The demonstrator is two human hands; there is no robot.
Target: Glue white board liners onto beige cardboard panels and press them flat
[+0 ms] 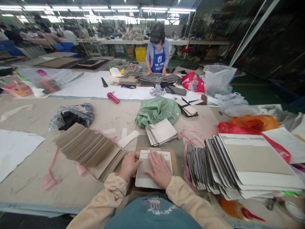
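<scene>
A white-edged panel with a grey-brown middle [143, 183] lies on a brown board [175, 159] in front of me. My right hand [159, 168] rests flat on the panel, fingers stretched out. At the panel's left edge is my left hand [129, 166], its fingers bent, with the thumb apart and reaching onto the edge. I see no object held in either hand. To the left leans a long row of brown cardboard pieces [85, 146]. A thick stack of similar white-edged panels [257, 156] stands to the right.
Beyond the board sit a few pale panels [163, 130] and a green sack [158, 109]. A plastic bag with black material [71, 117] is at the left. An orange bottle with a red nozzle [234, 208] lies near right. Across the table stands a co-worker [157, 52] handling dark pieces.
</scene>
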